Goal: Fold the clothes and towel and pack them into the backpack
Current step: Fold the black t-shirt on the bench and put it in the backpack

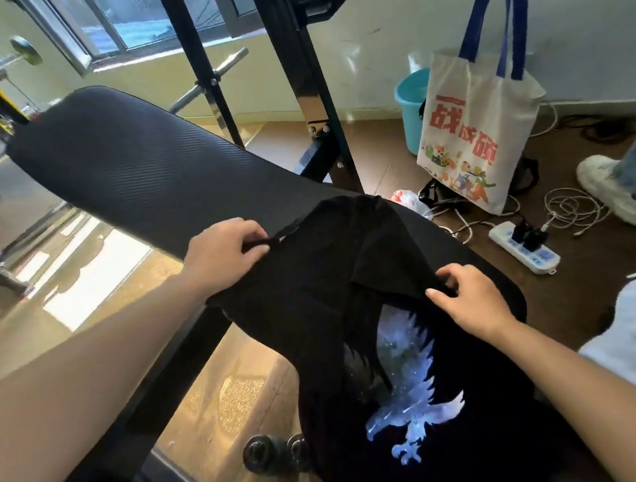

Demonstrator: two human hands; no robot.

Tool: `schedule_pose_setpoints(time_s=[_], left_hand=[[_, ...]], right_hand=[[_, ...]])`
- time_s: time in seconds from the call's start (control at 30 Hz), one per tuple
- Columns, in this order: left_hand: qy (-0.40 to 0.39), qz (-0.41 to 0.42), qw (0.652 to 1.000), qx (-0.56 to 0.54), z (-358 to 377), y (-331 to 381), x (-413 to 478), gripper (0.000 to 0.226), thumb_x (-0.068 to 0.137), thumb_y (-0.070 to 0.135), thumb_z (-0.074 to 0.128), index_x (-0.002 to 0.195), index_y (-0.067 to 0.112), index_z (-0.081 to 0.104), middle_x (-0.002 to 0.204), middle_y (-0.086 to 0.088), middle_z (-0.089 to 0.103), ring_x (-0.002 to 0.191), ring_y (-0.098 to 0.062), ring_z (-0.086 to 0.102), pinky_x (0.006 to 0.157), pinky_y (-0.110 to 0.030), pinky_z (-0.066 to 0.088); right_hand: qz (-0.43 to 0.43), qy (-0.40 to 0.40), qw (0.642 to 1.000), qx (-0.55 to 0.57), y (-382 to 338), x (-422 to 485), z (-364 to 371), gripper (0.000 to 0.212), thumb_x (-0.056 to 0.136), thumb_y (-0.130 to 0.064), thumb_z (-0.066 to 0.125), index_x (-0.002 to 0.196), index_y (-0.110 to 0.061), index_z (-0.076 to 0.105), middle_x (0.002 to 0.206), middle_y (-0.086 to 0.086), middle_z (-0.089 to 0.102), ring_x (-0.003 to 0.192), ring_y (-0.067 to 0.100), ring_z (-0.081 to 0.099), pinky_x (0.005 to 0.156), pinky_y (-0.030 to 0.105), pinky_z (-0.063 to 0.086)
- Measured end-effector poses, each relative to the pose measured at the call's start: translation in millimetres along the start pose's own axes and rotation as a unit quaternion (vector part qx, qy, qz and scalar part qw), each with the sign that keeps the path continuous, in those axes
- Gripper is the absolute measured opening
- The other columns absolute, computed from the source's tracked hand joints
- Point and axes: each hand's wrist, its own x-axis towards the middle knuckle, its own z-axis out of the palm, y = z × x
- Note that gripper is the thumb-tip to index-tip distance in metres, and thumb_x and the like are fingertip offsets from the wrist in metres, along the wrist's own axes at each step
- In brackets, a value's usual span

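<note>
Black T-shirt [314, 299] on bench [129, 169], left hand [221, 255] grip pinching collar, right hand [468, 300] pinching fold

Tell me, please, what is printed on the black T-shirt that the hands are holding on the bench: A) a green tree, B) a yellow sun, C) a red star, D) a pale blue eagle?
D: the black T-shirt shows a pale blue eagle print, partly covered by a fold of the cloth.
</note>
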Motion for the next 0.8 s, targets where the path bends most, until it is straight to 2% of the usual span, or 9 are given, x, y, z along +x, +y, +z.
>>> schedule_pose_setpoints(time_s=[0.13, 0.27, 0.37, 0.43, 0.53, 0.6, 0.67, 0.73, 0.8], left_hand=[[0.096, -0.178, 0.978, -0.057, 2, 5, 6, 0.022, 0.098, 0.04, 0.064, 0.112, 0.024, 0.068, 0.106, 0.003, 0.068, 0.103, -0.021, 0.063, 0.073, -0.033, 0.04], [0.19, -0.151, 0.961, -0.129, 13, 31, -41, 0.023, 0.095, 0.035, 0.065, 0.112, 0.02, 0.067, 0.102, 0.001, 0.064, 0.095, -0.017, 0.061, 0.075, -0.027, 0.042], [0.254, -0.195, 0.919, -0.232, 36, 61, -114, 0.012, 0.093, 0.02, 0.064, 0.103, 0.014, 0.06, 0.094, 0.0, 0.057, 0.082, -0.012, 0.052, 0.07, -0.014, 0.039], [0.227, -0.307, 0.866, -0.322, 65, 83, -166, 0.01, 0.093, 0.017, 0.061, 0.101, 0.016, 0.055, 0.094, -0.001, 0.055, 0.082, -0.015, 0.052, 0.074, -0.017, 0.044], [0.09, -0.476, 0.787, -0.381, 115, 113, -231, 0.014, 0.098, 0.022, 0.059, 0.111, 0.019, 0.053, 0.103, 0.0, 0.057, 0.097, -0.022, 0.057, 0.081, -0.032, 0.046], [0.011, -0.508, 0.74, -0.441, 142, 129, -259, 0.029, 0.097, 0.017, 0.062, 0.124, 0.019, 0.051, 0.115, -0.001, 0.057, 0.108, -0.022, 0.058, 0.085, -0.029, 0.043], [-0.043, -0.503, 0.675, -0.537, 166, 135, -274, 0.051, 0.093, 0.008, 0.064, 0.139, 0.014, 0.044, 0.128, -0.004, 0.056, 0.115, -0.02, 0.055, 0.09, -0.028, 0.042], [-0.087, -0.499, 0.63, -0.589, 183, 136, -278, 0.066, 0.089, 0.005, 0.064, 0.147, 0.015, 0.036, 0.135, -0.007, 0.056, 0.119, -0.021, 0.055, 0.096, -0.032, 0.045], [-0.101, -0.498, 0.612, -0.606, 191, 134, -275, 0.072, 0.088, 0.007, 0.066, 0.15, 0.018, 0.032, 0.139, -0.007, 0.056, 0.123, -0.024, 0.056, 0.099, -0.036, 0.047]], right_hand=[[-0.006, -0.025, 1.0, 0.009, 0, -4, -9, 0.042, 0.089, -0.046, 0.073, 0.119, -0.017, 0.067, 0.102, 0.002, 0.06, 0.096, 0.017, 0.058, 0.083, 0.028, 0.042], [0.006, -0.041, 0.999, 0.0, 10, -16, -27, 0.039, 0.092, -0.044, 0.069, 0.119, -0.016, 0.069, 0.108, 0.006, 0.066, 0.101, 0.022, 0.062, 0.083, 0.025, 0.038], [0.052, -0.066, 0.996, -0.03, 25, -32, -41, 0.04, 0.095, -0.039, 0.067, 0.125, -0.012, 0.065, 0.116, 0.008, 0.067, 0.111, 0.027, 0.062, 0.086, 0.028, 0.039], [0.084, -0.097, 0.991, -0.041, 40, -44, -48, 0.044, 0.094, -0.032, 0.069, 0.131, -0.009, 0.06, 0.125, 0.011, 0.065, 0.117, 0.029, 0.06, 0.094, 0.032, 0.044], [0.129, -0.113, 0.985, -0.025, 59, -62, -52, 0.049, 0.091, -0.019, 0.072, 0.135, -0.007, 0.055, 0.135, 0.013, 0.06, 0.124, 0.029, 0.057, 0.104, 0.037, 0.044], [0.175, -0.109, 0.978, 0.021, 68, -70, -52, 0.049, 0.088, -0.017, 0.074, 0.131, -0.007, 0.054, 0.127, 0.012, 0.06, 0.118, 0.029, 0.058, 0.099, 0.04, 0.047], [0.216, -0.119, 0.967, 0.06, 77, -78, -47, 0.059, 0.08, -0.029, 0.079, 0.126, -0.007, 0.049, 0.114, 0.01, 0.057, 0.104, 0.027, 0.059, 0.078, 0.038, 0.051], [0.263, -0.151, 0.948, 0.1, 83, -87, -37, 0.07, 0.081, -0.032, 0.079, 0.136, -0.01, 0.04, 0.119, 0.008, 0.054, 0.101, 0.024, 0.06, 0.065, 0.029, 0.047], [0.3, -0.183, 0.928, 0.125, 83, -93, -31, 0.061, 0.093, -0.021, 0.071, 0.14, -0.019, 0.033, 0.126, 0.004, 0.048, 0.1, 0.021, 0.058, 0.071, 0.03, 0.051]])
